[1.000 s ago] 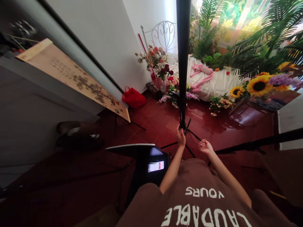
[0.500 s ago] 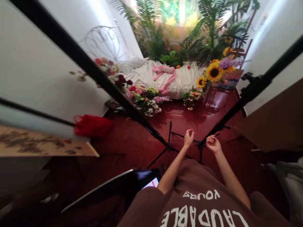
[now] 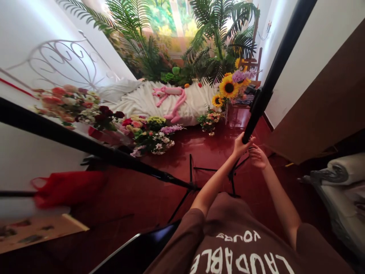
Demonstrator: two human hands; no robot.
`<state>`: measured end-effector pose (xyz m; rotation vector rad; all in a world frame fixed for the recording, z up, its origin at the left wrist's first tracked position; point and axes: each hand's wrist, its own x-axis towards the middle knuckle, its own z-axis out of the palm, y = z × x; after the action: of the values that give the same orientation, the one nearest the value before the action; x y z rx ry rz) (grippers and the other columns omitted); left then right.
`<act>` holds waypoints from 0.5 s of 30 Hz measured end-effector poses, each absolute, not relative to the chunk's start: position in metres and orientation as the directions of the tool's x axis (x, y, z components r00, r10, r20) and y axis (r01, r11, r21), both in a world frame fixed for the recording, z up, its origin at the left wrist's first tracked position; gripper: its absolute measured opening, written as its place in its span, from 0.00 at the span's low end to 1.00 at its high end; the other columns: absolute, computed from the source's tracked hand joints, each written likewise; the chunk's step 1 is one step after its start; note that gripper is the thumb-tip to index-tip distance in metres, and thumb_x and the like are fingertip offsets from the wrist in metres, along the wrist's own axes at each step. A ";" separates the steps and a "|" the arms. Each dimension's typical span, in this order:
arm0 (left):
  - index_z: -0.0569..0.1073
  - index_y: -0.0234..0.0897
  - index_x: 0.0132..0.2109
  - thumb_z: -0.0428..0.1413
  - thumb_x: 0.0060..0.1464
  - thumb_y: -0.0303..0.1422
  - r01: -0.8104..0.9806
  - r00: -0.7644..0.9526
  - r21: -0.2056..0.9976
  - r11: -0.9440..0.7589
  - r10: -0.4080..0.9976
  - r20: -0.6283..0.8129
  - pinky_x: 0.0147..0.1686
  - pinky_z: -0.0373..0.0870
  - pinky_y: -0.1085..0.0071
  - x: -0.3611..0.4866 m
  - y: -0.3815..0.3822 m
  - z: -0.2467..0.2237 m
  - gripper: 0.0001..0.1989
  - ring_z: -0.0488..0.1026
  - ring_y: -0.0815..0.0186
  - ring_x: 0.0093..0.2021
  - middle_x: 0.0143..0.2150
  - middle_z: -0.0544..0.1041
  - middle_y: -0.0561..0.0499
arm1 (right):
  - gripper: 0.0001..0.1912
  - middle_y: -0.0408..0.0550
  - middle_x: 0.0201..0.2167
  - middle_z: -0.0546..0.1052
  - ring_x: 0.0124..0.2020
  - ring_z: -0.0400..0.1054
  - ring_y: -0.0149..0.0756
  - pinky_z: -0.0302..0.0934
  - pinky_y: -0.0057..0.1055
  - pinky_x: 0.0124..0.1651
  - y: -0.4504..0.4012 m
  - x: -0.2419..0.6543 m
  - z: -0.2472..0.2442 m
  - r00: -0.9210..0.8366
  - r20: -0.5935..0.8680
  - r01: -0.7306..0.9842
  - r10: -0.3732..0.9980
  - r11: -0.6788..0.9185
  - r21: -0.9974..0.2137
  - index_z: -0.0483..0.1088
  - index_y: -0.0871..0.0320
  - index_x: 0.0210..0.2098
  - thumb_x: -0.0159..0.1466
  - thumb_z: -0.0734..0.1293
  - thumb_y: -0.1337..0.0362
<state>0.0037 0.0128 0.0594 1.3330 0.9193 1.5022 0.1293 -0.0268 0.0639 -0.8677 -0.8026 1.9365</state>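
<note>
A black tripod stand [image 3: 258,102] slants up to the right from its spread legs on the floor. My left hand [image 3: 241,146] is wrapped around its pole, below a black clamp-like joint. Just right of the pole is my right hand [image 3: 259,156], its fingers curled with the thumb above them. A small dark bit shows at those fingertips, too small to name. On the left a second black stand [image 3: 114,154] leans across the view, untouched by either hand.
A white-draped bed [image 3: 128,102] bears a pink plush toy [image 3: 173,91]. Around it are flower bunches [image 3: 154,133], sunflowers [image 3: 229,87] and palm plants [image 3: 219,42]. A red bag [image 3: 68,188] lies left; plastic-wrapped rolls [image 3: 339,171] lie right. The floor [image 3: 199,144] is glossy red.
My left hand has moved right and up and closed around the right stand's pole. My right hand has shifted slightly up, close to the pole. The view has turned to the right.
</note>
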 end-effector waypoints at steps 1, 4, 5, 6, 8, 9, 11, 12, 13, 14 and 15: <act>0.72 0.33 0.33 0.62 0.48 0.45 -0.138 -0.048 0.946 -0.293 0.956 0.289 0.29 0.65 0.76 0.007 0.015 0.059 0.17 0.68 0.73 0.26 0.26 0.72 0.53 | 0.21 0.31 0.15 0.41 0.16 0.30 0.25 0.31 0.19 0.16 -0.024 0.129 0.062 -0.435 -0.277 -0.431 0.857 -0.469 -0.771 0.41 0.53 0.21 0.69 0.53 0.60; 0.68 0.33 0.25 0.62 0.46 0.46 -0.085 -0.113 0.969 -0.231 0.969 0.221 0.22 0.55 0.77 0.012 0.018 0.055 0.19 0.59 0.76 0.21 0.20 0.63 0.57 | 0.21 0.30 0.13 0.43 0.14 0.32 0.23 0.34 0.17 0.14 -0.015 0.131 0.052 -0.489 -0.326 -0.455 0.809 -0.555 -0.696 0.42 0.53 0.20 0.68 0.54 0.62; 0.67 0.33 0.23 0.62 0.45 0.46 -0.066 -0.132 0.973 -0.221 0.969 0.211 0.21 0.52 0.77 0.012 0.019 0.054 0.20 0.57 0.77 0.21 0.19 0.61 0.58 | 0.21 0.30 0.13 0.44 0.14 0.33 0.23 0.36 0.16 0.14 -0.012 0.133 0.049 -0.508 -0.342 -0.461 0.791 -0.585 -0.668 0.43 0.53 0.20 0.67 0.56 0.62; 0.65 0.33 0.22 0.62 0.44 0.45 -0.049 -0.154 0.976 -0.211 0.967 0.202 0.21 0.50 0.77 0.013 0.020 0.053 0.21 0.55 0.77 0.20 0.18 0.60 0.58 | 0.22 0.30 0.12 0.45 0.13 0.34 0.22 0.36 0.16 0.13 -0.009 0.135 0.045 -0.532 -0.354 -0.461 0.770 -0.613 -0.641 0.44 0.54 0.19 0.66 0.58 0.62; 0.63 0.34 0.19 0.62 0.44 0.45 -0.016 -0.203 0.982 -0.189 0.962 0.182 0.21 0.47 0.77 0.015 0.020 0.054 0.22 0.53 0.77 0.20 0.17 0.57 0.59 | 0.23 0.30 0.12 0.47 0.12 0.35 0.21 0.37 0.16 0.12 -0.002 0.139 0.039 -0.582 -0.359 -0.440 0.729 -0.654 -0.616 0.45 0.54 0.19 0.62 0.62 0.60; 0.62 0.34 0.18 0.62 0.44 0.44 -0.001 -0.226 0.984 -0.177 0.959 0.172 0.21 0.47 0.77 0.017 0.021 0.054 0.23 0.52 0.77 0.20 0.17 0.56 0.59 | 0.23 0.30 0.11 0.48 0.12 0.36 0.20 0.37 0.16 0.11 0.000 0.142 0.036 -0.603 -0.361 -0.414 0.712 -0.665 -0.621 0.45 0.54 0.18 0.60 0.64 0.59; 0.61 0.34 0.18 0.61 0.44 0.44 0.019 -0.254 0.988 -0.156 0.955 0.155 0.21 0.47 0.76 0.019 0.021 0.055 0.23 0.52 0.77 0.21 0.17 0.56 0.58 | 0.24 0.31 0.12 0.49 0.11 0.37 0.19 0.37 0.16 0.10 0.005 0.145 0.033 -0.627 -0.382 -0.328 0.679 -0.674 -0.661 0.46 0.55 0.18 0.58 0.66 0.56; 0.60 0.34 0.17 0.61 0.44 0.43 0.023 -0.263 0.989 -0.149 0.953 0.149 0.21 0.47 0.76 0.020 0.021 0.056 0.22 0.52 0.77 0.21 0.17 0.56 0.58 | 0.24 0.31 0.12 0.50 0.11 0.37 0.20 0.37 0.16 0.10 0.007 0.147 0.032 -0.631 -0.400 -0.275 0.665 -0.674 -0.686 0.47 0.54 0.18 0.58 0.66 0.55; 0.60 0.34 0.17 0.61 0.44 0.43 0.021 -0.271 0.989 -0.145 0.952 0.145 0.22 0.47 0.76 0.021 0.021 0.056 0.22 0.53 0.77 0.21 0.17 0.56 0.58 | 0.24 0.32 0.12 0.50 0.11 0.38 0.20 0.37 0.17 0.10 0.009 0.149 0.032 -0.632 -0.420 -0.219 0.651 -0.670 -0.709 0.48 0.54 0.18 0.59 0.65 0.53; 0.60 0.34 0.17 0.61 0.44 0.42 0.015 -0.278 0.990 -0.143 0.950 0.141 0.22 0.47 0.76 0.022 0.021 0.056 0.22 0.53 0.76 0.21 0.18 0.57 0.58 | 0.23 0.32 0.12 0.51 0.11 0.39 0.20 0.37 0.17 0.10 0.010 0.151 0.032 -0.632 -0.438 -0.164 0.640 -0.663 -0.731 0.49 0.54 0.19 0.59 0.64 0.52; 0.60 0.35 0.17 0.61 0.44 0.42 0.009 -0.283 0.990 -0.143 0.949 0.139 0.22 0.47 0.76 0.022 0.022 0.056 0.22 0.52 0.76 0.21 0.18 0.57 0.58 | 0.22 0.32 0.12 0.51 0.12 0.40 0.21 0.38 0.18 0.10 0.011 0.152 0.032 -0.633 -0.448 -0.111 0.632 -0.646 -0.755 0.50 0.55 0.19 0.60 0.63 0.50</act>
<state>0.0223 0.0216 0.0563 1.1559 1.3384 1.5350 0.1524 0.0114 0.0319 -1.0089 -0.9826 2.2922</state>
